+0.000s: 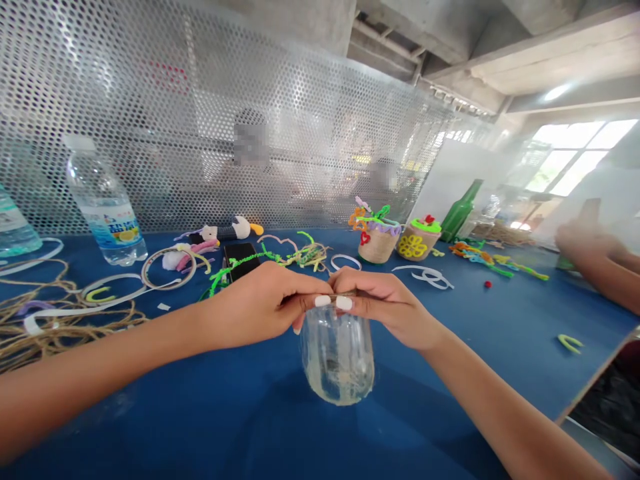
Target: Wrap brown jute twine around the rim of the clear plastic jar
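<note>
A clear glass jar [338,360] is at the middle of the view, over the blue table, its rounded end toward me. My left hand [273,303] and my right hand [383,300] meet at its far end, thumbs side by side. Both hands are closed, with thumbs and fingers pinched together at the jar's rim. A thin brown strand shows between the fingertips, though the fingers hide most of it. Cloudy streaks run along the glass.
Twine [60,327] and white rings lie left, near a water bottle [107,207]. Behind my hands are a black phone [241,260], pipe cleaners and two decorated pots [379,243]. A green bottle [461,212] stands right of them. Another person's hand [595,247] is at far right.
</note>
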The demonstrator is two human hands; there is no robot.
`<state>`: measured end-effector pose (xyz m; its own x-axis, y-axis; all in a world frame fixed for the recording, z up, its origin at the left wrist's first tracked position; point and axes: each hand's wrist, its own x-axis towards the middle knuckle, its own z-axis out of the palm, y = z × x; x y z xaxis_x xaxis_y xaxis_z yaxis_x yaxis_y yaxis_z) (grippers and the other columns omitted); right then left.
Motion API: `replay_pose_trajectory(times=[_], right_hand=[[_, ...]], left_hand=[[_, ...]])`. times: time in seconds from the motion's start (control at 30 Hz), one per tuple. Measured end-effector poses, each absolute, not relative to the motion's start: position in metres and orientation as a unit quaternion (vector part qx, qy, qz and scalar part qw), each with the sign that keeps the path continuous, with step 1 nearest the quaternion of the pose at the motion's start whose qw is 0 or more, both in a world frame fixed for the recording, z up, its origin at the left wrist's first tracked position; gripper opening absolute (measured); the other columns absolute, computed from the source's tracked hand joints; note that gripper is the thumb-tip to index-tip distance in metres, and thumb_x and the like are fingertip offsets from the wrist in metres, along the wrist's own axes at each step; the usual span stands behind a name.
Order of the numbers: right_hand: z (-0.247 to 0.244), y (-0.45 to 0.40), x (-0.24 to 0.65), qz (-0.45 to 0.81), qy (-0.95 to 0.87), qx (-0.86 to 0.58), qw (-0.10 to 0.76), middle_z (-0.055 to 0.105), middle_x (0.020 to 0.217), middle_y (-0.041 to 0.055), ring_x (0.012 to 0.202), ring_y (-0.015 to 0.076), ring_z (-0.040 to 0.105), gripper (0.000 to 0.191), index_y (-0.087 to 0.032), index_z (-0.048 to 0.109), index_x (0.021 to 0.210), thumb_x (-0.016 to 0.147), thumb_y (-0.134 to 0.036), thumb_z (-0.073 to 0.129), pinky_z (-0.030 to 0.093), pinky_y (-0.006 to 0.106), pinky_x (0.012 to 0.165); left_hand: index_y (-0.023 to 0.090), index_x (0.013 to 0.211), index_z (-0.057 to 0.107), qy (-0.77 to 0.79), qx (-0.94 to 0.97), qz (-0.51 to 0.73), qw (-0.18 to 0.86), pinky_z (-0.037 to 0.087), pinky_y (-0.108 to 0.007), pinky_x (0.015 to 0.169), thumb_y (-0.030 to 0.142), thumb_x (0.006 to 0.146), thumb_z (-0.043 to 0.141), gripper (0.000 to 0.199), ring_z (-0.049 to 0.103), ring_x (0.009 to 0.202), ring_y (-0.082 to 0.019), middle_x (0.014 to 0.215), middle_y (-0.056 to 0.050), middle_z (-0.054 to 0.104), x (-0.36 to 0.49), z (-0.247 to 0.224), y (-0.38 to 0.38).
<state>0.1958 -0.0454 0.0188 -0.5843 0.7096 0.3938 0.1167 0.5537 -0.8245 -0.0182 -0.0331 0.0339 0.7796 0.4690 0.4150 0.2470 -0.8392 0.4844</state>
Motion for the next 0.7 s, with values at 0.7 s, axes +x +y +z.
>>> replay_pose_trajectory(times=[0.7], right_hand=[[0.02, -0.054, 0.191, 0.319, -0.813, -0.295, 0.387, 0.059, 0.075, 0.0027, 0.072, 0.0129, 0.055, 0.028, -0.016, 0.06, 0.069, 0.089, -0.035, 0.056, 0.044, 0.028, 0.066]], left_hand=[[0.014, 0.084, 0.063, 0.23, 0.92, 0.229, 0.221, 0.04, -0.015, 0.044, 0.012, 0.09, 0.041, 0.023, 0.056, 0.044, -0.007, 0.062, 0.003, 0.063, -0.014, 0.031, -0.038]])
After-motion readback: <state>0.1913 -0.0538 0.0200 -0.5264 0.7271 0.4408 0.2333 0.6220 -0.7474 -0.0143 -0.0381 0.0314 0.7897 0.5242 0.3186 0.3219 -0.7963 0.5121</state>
